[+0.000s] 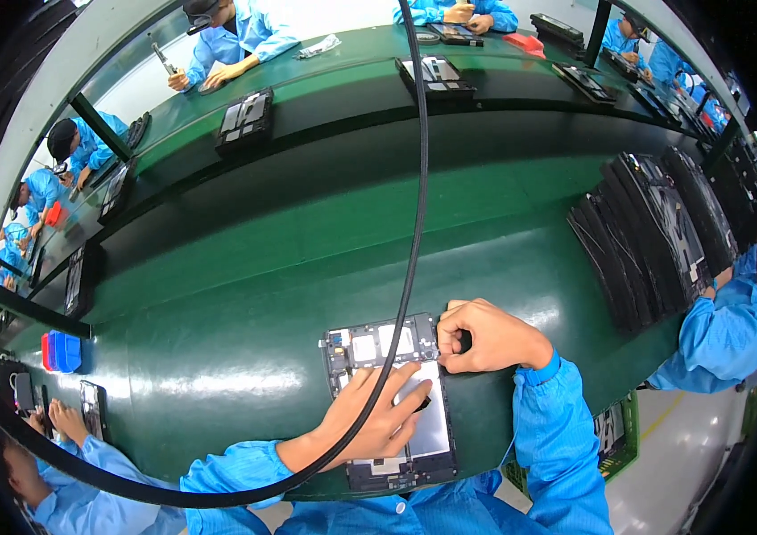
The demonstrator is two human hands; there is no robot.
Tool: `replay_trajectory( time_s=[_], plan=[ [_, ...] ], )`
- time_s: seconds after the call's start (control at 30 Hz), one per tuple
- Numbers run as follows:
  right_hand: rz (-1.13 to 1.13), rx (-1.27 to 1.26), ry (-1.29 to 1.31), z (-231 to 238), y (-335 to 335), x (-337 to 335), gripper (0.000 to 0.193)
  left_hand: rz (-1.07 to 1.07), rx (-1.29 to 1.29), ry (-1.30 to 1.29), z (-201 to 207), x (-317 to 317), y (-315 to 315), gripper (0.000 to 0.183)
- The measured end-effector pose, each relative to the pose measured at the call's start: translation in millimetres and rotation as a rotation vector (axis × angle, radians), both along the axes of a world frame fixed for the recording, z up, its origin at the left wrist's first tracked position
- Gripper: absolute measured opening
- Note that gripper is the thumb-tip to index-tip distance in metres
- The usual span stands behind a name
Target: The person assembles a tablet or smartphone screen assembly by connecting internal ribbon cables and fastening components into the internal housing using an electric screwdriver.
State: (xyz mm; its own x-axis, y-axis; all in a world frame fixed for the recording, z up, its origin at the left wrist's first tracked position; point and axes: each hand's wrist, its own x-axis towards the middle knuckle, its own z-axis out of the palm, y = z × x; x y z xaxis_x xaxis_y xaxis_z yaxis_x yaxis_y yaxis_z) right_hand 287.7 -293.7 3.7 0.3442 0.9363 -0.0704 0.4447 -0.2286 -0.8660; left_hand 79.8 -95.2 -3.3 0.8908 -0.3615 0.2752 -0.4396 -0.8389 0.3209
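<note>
An opened tablet (432, 419) lies on the green bench before me, its inner boards and silver battery bared. My left hand (369, 412) rests over its middle with the fingers stretched and apart. A small black piece, perhaps a finger cover, shows at one of its fingertips. At the tablet's upper right edge, my right hand (490, 337) is curled, thumb and fingertips pressed together. Some black shows inside its curl; whatever the fingertips may pinch is too small to make out.
A black cable (421, 178) hangs across the view in front of my left hand. Stacked black trays (641, 236) stand at right beside a co-worker's blue sleeve (722, 334). Blue and red bins (63, 351) sit at left. Trays with tablets (245, 118) line the raised ledge beyond.
</note>
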Motion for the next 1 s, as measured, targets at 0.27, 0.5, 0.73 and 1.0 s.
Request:
replay_trajectory(
  time_s=[0.27,0.5,0.73,1.0],
  plan=[
    [0.003,0.009,0.018,0,2,0,0.016,-0.012,-0.035,-0.001,1,-1,2,0.051],
    [-0.015,0.012,0.029,1,0,-2,0.016,0.029,-0.037,0.017,9,1,-2,0.046],
    [-0.006,0.036,0.015,-2,0,-2,0.017,0.014,-0.059,0.017,8,3,-1,0.047],
    [-0.008,0.040,0.018,-1,0,-1,0.017,0.008,-0.030,0.025,19,13,-7,0.035]
  ],
)
